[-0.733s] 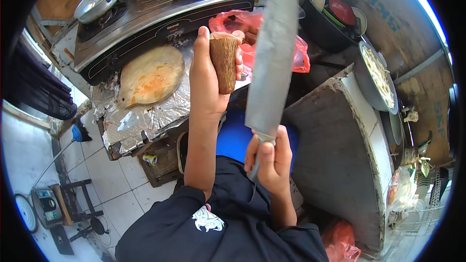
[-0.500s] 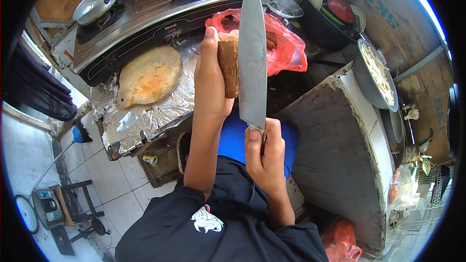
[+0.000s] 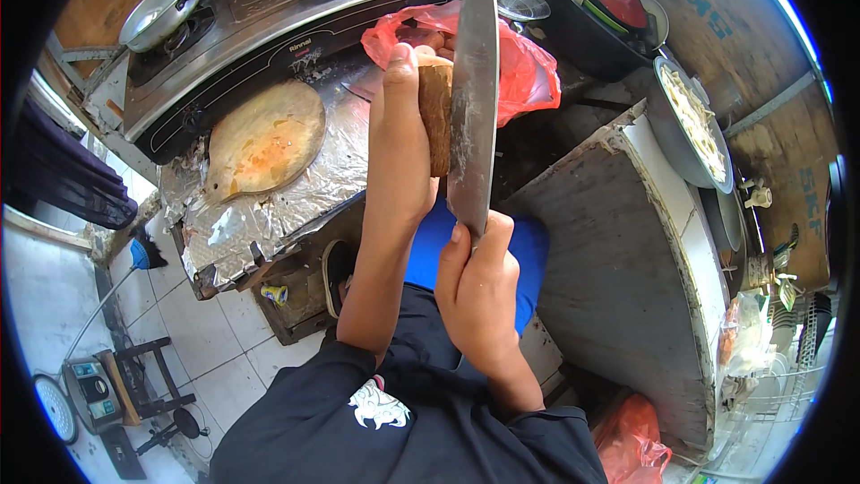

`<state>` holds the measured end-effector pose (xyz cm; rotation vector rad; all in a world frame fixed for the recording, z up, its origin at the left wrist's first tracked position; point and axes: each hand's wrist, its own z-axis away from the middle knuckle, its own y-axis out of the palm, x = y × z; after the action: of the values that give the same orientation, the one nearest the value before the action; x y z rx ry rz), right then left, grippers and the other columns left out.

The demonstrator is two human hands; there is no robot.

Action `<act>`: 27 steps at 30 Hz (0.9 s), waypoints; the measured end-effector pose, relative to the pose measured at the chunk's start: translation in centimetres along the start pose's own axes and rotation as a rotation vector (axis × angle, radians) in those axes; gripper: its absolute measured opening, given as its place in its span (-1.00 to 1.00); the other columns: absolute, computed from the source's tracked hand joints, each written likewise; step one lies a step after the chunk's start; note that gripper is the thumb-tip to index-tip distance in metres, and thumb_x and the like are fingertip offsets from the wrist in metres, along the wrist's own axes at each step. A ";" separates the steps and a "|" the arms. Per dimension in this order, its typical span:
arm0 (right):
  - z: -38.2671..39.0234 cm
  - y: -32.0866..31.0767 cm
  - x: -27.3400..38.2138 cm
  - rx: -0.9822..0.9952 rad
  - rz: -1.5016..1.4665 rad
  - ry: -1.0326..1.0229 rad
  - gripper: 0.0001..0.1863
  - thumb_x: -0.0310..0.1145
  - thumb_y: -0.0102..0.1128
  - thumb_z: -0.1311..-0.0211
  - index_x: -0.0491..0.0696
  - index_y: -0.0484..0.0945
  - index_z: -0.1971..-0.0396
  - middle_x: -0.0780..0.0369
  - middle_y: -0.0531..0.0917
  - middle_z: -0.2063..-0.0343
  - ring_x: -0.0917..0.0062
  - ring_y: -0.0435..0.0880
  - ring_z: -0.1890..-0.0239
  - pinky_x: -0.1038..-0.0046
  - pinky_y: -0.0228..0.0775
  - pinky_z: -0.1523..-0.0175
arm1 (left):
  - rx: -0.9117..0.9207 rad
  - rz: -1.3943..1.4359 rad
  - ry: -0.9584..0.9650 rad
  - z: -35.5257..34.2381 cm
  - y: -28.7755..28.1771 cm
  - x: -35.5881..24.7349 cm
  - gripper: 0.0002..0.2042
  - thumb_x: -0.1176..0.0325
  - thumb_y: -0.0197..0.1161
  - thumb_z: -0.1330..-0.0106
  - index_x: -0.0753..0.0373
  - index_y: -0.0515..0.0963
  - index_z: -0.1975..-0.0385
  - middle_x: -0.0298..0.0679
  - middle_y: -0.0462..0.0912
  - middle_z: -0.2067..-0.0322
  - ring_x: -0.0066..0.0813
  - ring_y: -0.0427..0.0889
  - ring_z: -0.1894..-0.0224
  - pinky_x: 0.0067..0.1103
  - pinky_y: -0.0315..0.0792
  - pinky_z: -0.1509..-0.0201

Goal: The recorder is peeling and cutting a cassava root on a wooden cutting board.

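Observation:
My left hand (image 3: 400, 125) is wrapped round a short, upright piece of cassava root (image 3: 436, 116) with rough brown skin and a pale cut end at the top. Its thumb lies along the upper end, and the other fingers are hidden. My right hand (image 3: 484, 291) grips the handle of a large kitchen knife (image 3: 474, 99). The wide grey blade points up, lying along the cassava's right side. Behind both hands a red plastic bag (image 3: 528, 72) stands open, with several pinkish-brown pieces (image 3: 428, 38) in it.
A stained wooden cutting board (image 3: 269, 139) lies on the foil-covered surface (image 3: 237, 229) at left. Beyond it is a stove (image 3: 296, 27) with a pan (image 3: 161, 13). At right are a black tub of dishes (image 3: 582, 45), a bowl of pale strips (image 3: 667, 125) and a tiled counter edge (image 3: 658, 170).
The knife has shifted slightly right and up, its blade turning more edge-on and its tip leaving the picture. The cassava has moved a little right and up. The view has shifted slightly.

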<state>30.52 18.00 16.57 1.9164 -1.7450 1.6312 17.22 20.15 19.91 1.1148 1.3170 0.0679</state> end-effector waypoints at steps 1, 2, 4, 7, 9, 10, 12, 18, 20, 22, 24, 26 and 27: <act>-0.1 0.2 0.3 -0.037 -0.011 0.005 -0.81 -0.57 0.01 -0.28 -0.23 0.28 0.14 0.00 0.48 0.63 0.08 0.55 0.60 0.21 0.32 0.55 | 0.000 0.003 -0.005 0.0 0.0 0.0 -0.59 -0.04 -0.15 -0.46 0.18 0.48 0.33 -0.36 0.52 0.56 -0.62 0.50 0.56 -0.61 0.45 0.45; -0.3 0.3 0.5 -0.075 -0.022 0.010 -0.82 -0.58 0.00 -0.28 -0.22 0.28 0.16 0.00 0.48 0.63 0.07 0.55 0.60 0.21 0.32 0.55 | 0.013 -0.032 0.014 0.0 0.0 0.0 -0.58 -0.03 -0.15 -0.47 0.19 0.49 0.31 -0.35 0.53 0.55 -0.62 0.51 0.56 -0.61 0.45 0.45; -0.7 0.2 0.8 -0.062 -0.039 0.031 -0.84 -0.58 0.00 -0.28 -0.21 0.28 0.18 0.00 0.48 0.64 0.08 0.55 0.60 0.21 0.32 0.55 | 0.025 -0.055 0.028 0.1 0.1 -0.1 -0.57 -0.02 -0.16 -0.47 0.22 0.51 0.28 -0.31 0.55 0.53 -0.62 0.52 0.54 -0.62 0.46 0.44; -0.9 0.1 0.6 -0.035 -0.058 0.050 -0.87 -0.58 0.00 -0.29 -0.20 0.28 0.22 0.00 0.47 0.66 0.09 0.56 0.62 0.21 0.31 0.57 | 0.020 -0.044 -0.001 0.1 0.3 -0.2 -0.56 -0.02 -0.17 -0.47 0.22 0.52 0.29 -0.32 0.57 0.52 -0.63 0.53 0.52 -0.63 0.45 0.43; -1.1 -0.4 0.4 -0.025 -0.059 0.051 -0.87 -0.57 -0.01 -0.29 -0.20 0.27 0.23 0.01 0.47 0.68 0.10 0.56 0.63 0.22 0.31 0.58 | 0.032 -0.022 -0.014 0.0 0.6 0.2 -0.56 -0.02 -0.15 -0.47 0.22 0.53 0.30 -0.33 0.58 0.51 -0.63 0.53 0.52 -0.63 0.46 0.42; -1.2 -0.4 0.3 0.002 -0.094 0.089 -0.88 -0.58 -0.01 -0.29 -0.20 0.27 0.24 0.01 0.46 0.70 0.10 0.57 0.62 0.24 0.30 0.59 | 0.037 0.006 -0.026 -0.1 0.5 0.3 -0.57 -0.02 -0.14 -0.46 0.21 0.53 0.31 -0.33 0.58 0.51 -0.63 0.53 0.52 -0.63 0.46 0.42; -1.4 -0.6 -0.2 0.030 -0.129 0.128 -0.88 -0.58 -0.01 -0.29 -0.20 0.27 0.25 0.01 0.45 0.72 0.09 0.57 0.62 0.26 0.29 0.59 | 0.017 0.015 -0.048 -0.1 0.3 0.3 -0.58 -0.02 -0.18 -0.48 0.20 0.49 0.27 -0.35 0.56 0.48 -0.64 0.53 0.49 -0.63 0.44 0.39; -1.7 -1.4 -1.8 0.195 -0.662 0.254 -0.92 -0.51 -0.07 -0.37 -0.20 0.31 0.23 0.28 0.33 0.76 0.73 0.28 0.71 0.52 0.10 0.61 | 0.082 0.183 -0.163 0.3 -0.3 -0.4 -0.61 -0.04 -0.17 -0.47 0.16 0.44 0.21 -0.38 0.55 0.43 -0.64 0.55 0.43 -0.63 0.45 0.35; -1.7 -2.1 -1.1 0.228 -0.739 0.314 -0.92 -0.52 -0.07 -0.36 -0.21 0.31 0.24 0.26 0.34 0.76 0.70 0.30 0.71 0.51 0.10 0.60 | 0.108 0.270 -0.186 0.7 0.0 -0.6 -0.62 -0.05 -0.15 -0.46 0.13 0.45 0.23 -0.40 0.56 0.43 -0.67 0.55 0.44 -0.63 0.45 0.36; -1.5 -2.2 -1.1 0.258 -0.816 0.372 -0.92 -0.53 -0.06 -0.36 -0.22 0.31 0.25 0.23 0.35 0.76 0.66 0.31 0.72 0.49 0.10 0.60 | 0.118 0.219 -0.166 0.6 -0.1 -0.7 -0.62 -0.05 -0.16 -0.46 0.13 0.45 0.24 -0.41 0.55 0.44 -0.67 0.54 0.44 -0.64 0.44 0.36; -1.2 -1.7 -1.2 0.130 -0.468 0.185 -0.92 -0.55 -0.04 -0.34 -0.22 0.30 0.24 0.16 0.37 0.74 0.54 0.35 0.76 0.45 0.13 0.62 | 0.133 0.169 -0.144 0.6 -0.1 -0.5 -0.62 -0.04 -0.17 -0.47 0.13 0.45 0.25 -0.41 0.54 0.44 -0.68 0.53 0.44 -0.65 0.43 0.36; -0.9 -1.6 0.3 0.053 -0.225 0.114 -0.88 -0.57 -0.01 -0.31 -0.22 0.26 0.25 0.02 0.43 0.71 0.18 0.47 0.72 0.30 0.22 0.61 | 0.113 0.001 -0.031 0.3 -0.3 0.0 -0.60 -0.02 -0.21 -0.49 0.16 0.46 0.25 -0.40 0.52 0.44 -0.69 0.50 0.44 -0.66 0.40 0.35; -0.8 -1.6 0.7 0.034 -0.135 0.085 -0.88 -0.57 -0.01 -0.31 -0.22 0.25 0.25 -0.02 0.44 0.70 0.09 0.50 0.68 0.25 0.25 0.60 | 0.118 0.003 -0.025 0.3 -0.2 0.1 -0.60 -0.02 -0.21 -0.49 0.16 0.46 0.25 -0.40 0.52 0.44 -0.69 0.50 0.44 -0.66 0.40 0.35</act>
<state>31.09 18.62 18.33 1.9029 -1.5317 1.6781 17.40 19.94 19.65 1.2132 1.3110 -0.0215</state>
